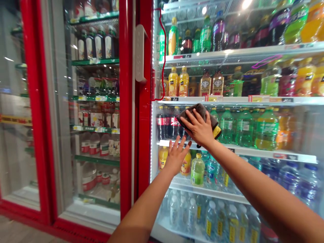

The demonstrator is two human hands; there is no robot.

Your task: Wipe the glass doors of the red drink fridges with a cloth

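Note:
A dark grey-brown cloth (214, 120) with a yellow corner lies flat against the glass door of a lit drinks fridge. My right hand (199, 125) presses it there from above, fingers spread over the cloth. Lower and to the left, my left hand (177, 155) has its fingers apart and holds nothing; it is up at the glass, and whether it touches cannot be told. Behind the glass, cola bottles (174, 122) stand left of the cloth and green bottles (244, 126) stand to its right.
A white handle (140, 54) sits on the red door frame (144, 135) left of my hands. Further left, more red-framed glass doors cover shelves of dark bottles (100, 44) and jars. Small water bottles (233, 219) fill the bottom shelf behind the glass.

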